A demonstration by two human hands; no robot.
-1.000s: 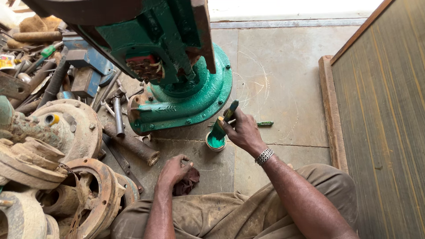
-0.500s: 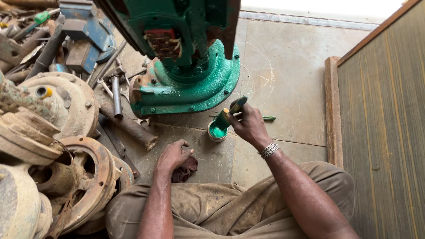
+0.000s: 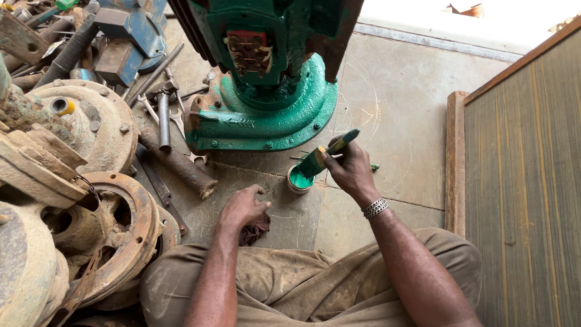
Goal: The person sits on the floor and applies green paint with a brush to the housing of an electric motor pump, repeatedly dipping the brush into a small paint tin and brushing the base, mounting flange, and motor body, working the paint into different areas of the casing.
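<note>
Machine base (image 3: 266, 124) largely coated green; brush (image 3: 324, 156) gripped by right hand (image 3: 351, 172) over paint tin (image 3: 299, 180) — left hand (image 3: 242, 209) spread flat on rag (image 3: 255, 229).

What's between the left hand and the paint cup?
In the head view only bare concrete floor lies between the left hand and the paint cup.

I see the right hand (image 3: 350, 171) gripping a paintbrush (image 3: 324, 156), bristle end dipped into a small can of green paint (image 3: 299, 181) on the concrete floor (image 3: 399, 109). The left hand (image 3: 241, 209) presses flat on the floor beside a dark rag (image 3: 256, 229). The green machine base (image 3: 266, 121) stands just beyond the can.
</note>
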